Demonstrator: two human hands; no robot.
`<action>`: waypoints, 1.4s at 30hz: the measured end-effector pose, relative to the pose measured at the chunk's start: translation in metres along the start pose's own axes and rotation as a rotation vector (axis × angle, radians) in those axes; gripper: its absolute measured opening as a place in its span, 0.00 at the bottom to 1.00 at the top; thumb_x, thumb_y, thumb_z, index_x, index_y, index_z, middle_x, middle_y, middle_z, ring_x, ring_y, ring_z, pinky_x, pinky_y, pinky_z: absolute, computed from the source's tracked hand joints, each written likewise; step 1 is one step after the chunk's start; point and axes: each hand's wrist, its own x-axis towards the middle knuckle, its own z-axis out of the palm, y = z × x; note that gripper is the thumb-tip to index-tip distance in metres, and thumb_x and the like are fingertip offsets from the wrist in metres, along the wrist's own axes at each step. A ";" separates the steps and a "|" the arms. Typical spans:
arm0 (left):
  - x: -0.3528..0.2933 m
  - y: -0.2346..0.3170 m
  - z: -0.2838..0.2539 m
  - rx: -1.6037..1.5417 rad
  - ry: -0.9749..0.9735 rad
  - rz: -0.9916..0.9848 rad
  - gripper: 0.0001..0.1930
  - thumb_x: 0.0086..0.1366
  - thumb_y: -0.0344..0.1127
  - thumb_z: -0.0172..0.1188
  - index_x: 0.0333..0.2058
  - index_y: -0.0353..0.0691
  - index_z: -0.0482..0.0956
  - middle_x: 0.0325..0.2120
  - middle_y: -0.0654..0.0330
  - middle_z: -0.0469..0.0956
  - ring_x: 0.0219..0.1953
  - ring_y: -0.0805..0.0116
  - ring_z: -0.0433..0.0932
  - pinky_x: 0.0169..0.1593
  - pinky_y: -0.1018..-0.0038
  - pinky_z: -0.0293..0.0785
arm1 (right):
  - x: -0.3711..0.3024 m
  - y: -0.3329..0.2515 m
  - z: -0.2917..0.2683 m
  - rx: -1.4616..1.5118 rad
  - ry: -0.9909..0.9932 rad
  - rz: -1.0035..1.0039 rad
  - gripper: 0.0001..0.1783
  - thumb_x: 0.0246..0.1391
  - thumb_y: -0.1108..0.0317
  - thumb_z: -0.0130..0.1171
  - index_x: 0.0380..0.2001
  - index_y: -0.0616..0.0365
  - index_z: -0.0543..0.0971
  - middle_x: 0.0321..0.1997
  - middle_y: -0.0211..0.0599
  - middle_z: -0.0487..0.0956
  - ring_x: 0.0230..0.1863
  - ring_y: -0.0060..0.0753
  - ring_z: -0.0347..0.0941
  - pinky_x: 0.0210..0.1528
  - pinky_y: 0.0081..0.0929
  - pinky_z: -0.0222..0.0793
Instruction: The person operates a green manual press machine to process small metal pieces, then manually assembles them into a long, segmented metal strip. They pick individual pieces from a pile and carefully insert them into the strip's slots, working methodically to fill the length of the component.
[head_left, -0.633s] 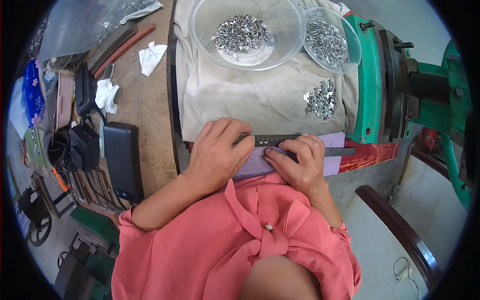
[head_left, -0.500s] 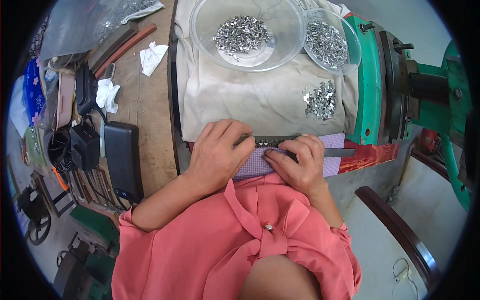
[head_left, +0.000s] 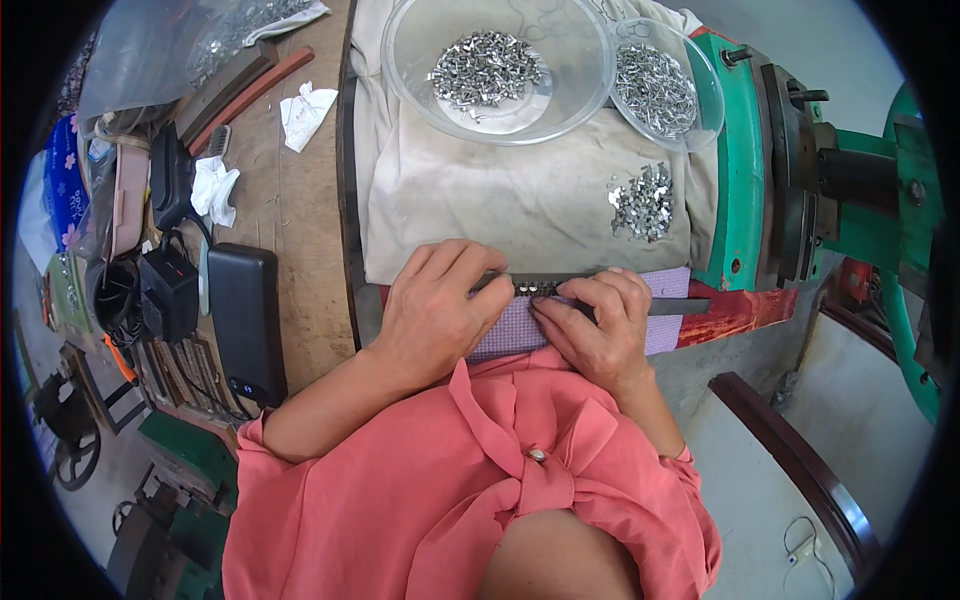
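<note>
A long dark metal bar [head_left: 682, 306] lies crosswise before me over a purple checked cloth [head_left: 505, 338]. My left hand [head_left: 438, 305] is closed around its left part, thumb and fingers pinching it. Farther right, my right hand [head_left: 605, 328] also grips the bar, its thumb near a row of small shiny metal pieces [head_left: 530, 289] that shows in the gap between my hands. How these pieces are seated is too small to make out. Beyond my right hand, a loose pile of small metal pieces [head_left: 642, 203] rests on a beige cloth [head_left: 480, 215].
A large clear basin [head_left: 500, 136] and a smaller clear bowl [head_left: 718, 115], both holding metal pieces, stand at the back. Green machinery [head_left: 735, 180] borders the right. On the wooden table [head_left: 310, 200] at left are a black power bank [head_left: 247, 320], crumpled tissues [head_left: 213, 190] and cables.
My right thumb has shifted slightly up and right, closer to the row of pieces. Both hands otherwise keep their places on the bar.
</note>
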 end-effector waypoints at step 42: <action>0.005 -0.004 -0.002 -0.096 -0.014 -0.029 0.13 0.50 0.30 0.71 0.34 0.38 0.77 0.39 0.58 0.77 0.41 0.56 0.75 0.44 0.63 0.70 | 0.026 0.011 -0.017 0.005 -0.017 0.073 0.11 0.39 0.66 0.75 0.30 0.46 0.86 0.42 0.23 0.80 0.49 0.36 0.71 0.57 0.40 0.60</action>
